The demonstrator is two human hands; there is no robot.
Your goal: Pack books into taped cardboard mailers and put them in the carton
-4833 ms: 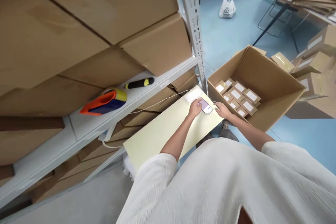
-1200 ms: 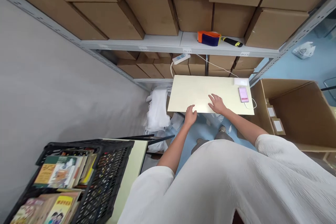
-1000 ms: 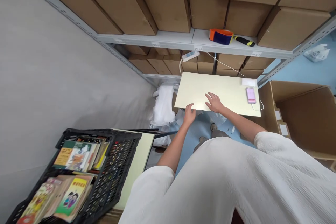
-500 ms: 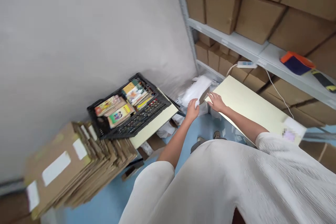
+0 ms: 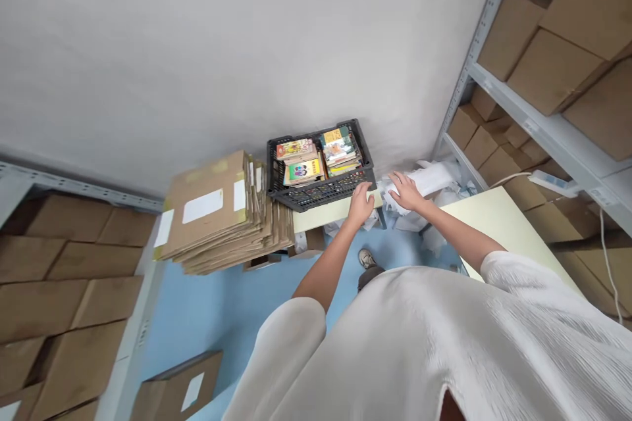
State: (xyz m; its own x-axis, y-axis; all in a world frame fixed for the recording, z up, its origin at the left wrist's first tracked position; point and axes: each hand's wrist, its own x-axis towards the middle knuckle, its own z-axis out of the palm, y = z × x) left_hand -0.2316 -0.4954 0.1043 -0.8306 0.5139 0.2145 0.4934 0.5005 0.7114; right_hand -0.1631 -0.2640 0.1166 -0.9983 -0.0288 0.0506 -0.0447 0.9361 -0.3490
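Note:
My left hand [image 5: 361, 206] is at the front right corner of a black plastic crate [image 5: 320, 195], fingers apart and holding nothing; whether it touches the crate I cannot tell. Inside the crate lie stacks of books [image 5: 302, 172] with colourful covers. To the right, my right hand [image 5: 405, 191] is open and empty, its fingers spread in front of crumpled white plastic wrap [image 5: 434, 177]. The crate rests on a pale yellow tabletop [image 5: 326, 214] against the wall.
Flattened cardboard boxes [image 5: 212, 210] are stacked left of the crate. Shelves of cardboard boxes stand at the left [image 5: 93, 263] and right [image 5: 553, 69]. A second pale table [image 5: 503, 223] is beside my right arm. One carton [image 5: 178, 385] sits on the blue floor [image 5: 192, 309].
My view has swung left, bringing the crate closer to the middle and the left shelf into sight. My left hand has come from beside the white wrap to the crate's corner, its fingers now looser.

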